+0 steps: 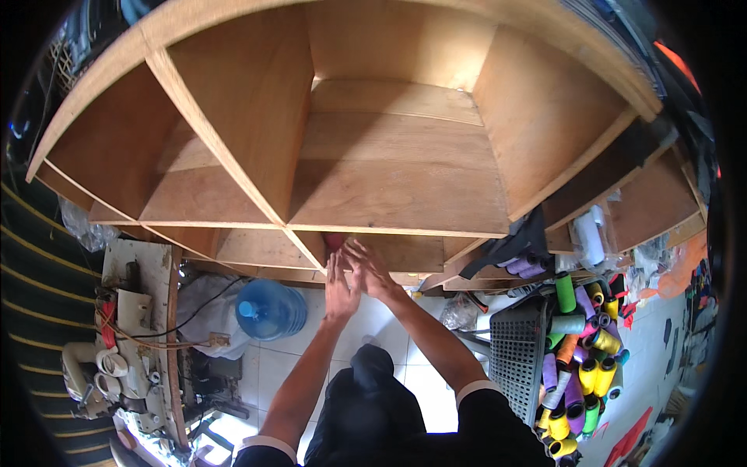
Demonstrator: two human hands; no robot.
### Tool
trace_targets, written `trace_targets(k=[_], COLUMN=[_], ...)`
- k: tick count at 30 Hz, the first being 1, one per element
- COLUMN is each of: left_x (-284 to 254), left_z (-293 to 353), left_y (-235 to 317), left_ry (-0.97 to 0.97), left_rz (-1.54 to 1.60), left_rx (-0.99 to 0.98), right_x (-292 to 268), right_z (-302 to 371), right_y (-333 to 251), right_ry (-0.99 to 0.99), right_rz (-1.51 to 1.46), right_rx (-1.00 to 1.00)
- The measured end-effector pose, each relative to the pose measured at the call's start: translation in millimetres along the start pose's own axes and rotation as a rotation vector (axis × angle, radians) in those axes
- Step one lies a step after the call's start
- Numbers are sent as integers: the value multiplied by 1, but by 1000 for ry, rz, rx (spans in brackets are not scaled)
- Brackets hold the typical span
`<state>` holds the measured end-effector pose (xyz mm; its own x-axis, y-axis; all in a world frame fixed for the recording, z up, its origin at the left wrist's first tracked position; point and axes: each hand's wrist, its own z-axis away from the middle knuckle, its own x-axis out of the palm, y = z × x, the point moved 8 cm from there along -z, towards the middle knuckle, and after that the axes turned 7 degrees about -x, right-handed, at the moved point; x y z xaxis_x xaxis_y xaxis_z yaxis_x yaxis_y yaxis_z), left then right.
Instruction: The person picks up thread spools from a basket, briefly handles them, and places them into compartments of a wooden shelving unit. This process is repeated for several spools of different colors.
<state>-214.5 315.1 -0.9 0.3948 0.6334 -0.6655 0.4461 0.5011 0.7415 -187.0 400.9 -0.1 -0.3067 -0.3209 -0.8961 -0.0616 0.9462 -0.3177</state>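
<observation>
Both hands are close together at the front of a lower compartment of the wooden shelf unit [397, 187]. My left hand [341, 289] points up and away with its fingers stretched out. Beside it on the right, my right hand [369, 268] reaches in with its fingers extended and slightly bent, touching or overlapping the left one. I can make out nothing held in either hand. Just beyond the fingertips a small reddish thing [334, 240] shows partly inside the compartment; its kind is unclear.
Below the shelf at left stands a blue water jug [271, 310], near a sewing machine [128, 366]. On the right are a dark plastic basket [517, 350] and a heap of colourful thread cones [580, 373]. Black cloth [510, 245] hangs from the shelf.
</observation>
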Motion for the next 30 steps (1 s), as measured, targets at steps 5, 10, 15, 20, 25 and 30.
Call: trace_targets(k=[5,10,15,20,25,30], left_x=[-56,-104,-147,-159,-120,-65], left_z=[91,231,334,385,357,329], left_y=[-48,-140,-225,-260,-237,-182], left_ry=[-57,-348,-340,-556,-538,-902], left_rz=[-28,-332,-415,-479,-356,322], left_rx=[-118,-249,-290,-388,-129,-628], right_x=[-46,-10,37,23,-38,-88], right_z=[68,247,460,583,571,535], right_y=[-25,-63,-130,-219,-237,-196], right_ry=[285,80,-51,-126,189,585], right_rz=[-323,-200,-394,-499,-556,-305], right_rx=[272,650,1159,1593,1570,1202])
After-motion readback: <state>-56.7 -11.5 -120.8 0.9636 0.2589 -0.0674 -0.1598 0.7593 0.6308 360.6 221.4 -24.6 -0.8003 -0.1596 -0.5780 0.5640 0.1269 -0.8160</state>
